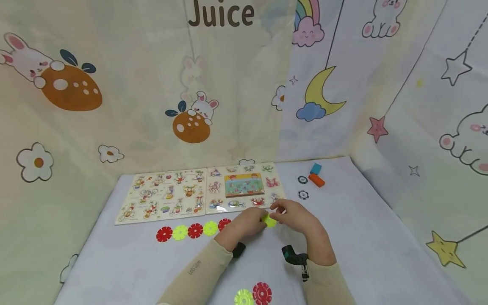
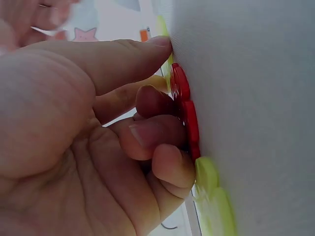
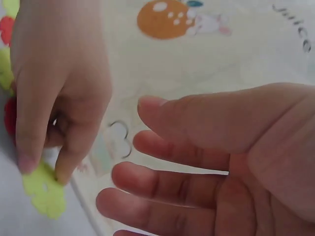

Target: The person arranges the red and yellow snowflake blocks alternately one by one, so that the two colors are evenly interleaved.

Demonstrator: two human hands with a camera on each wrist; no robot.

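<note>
Notched plastic discs, red and yellow-green by turns, lie in a row on the white table, among them a red disc (image 1: pixel 195 231) and a yellow-green disc (image 1: pixel 210 228). At the row's right end my left hand (image 1: pixel 249 223) pinches a yellow-green disc (image 3: pixel 44 192) by its edge between thumb and index finger. Its other fingers curl over a red disc (image 2: pixel 191 128) in the left wrist view. My right hand (image 1: pixel 299 218) hovers just right of the pinched disc, fingers loosely extended and thumb apart, holding nothing. Part of the row is hidden beneath my left hand.
Near the front edge lie another yellow-green disc (image 1: pixel 244 298) and a red disc (image 1: pixel 262 293). Two picture puzzle boards (image 1: pixel 164 195) stand behind the row. At the back right are an orange block (image 1: pixel 316 180), a blue block (image 1: pixel 315 169) and two small black-and-white round pieces (image 1: pixel 303 195).
</note>
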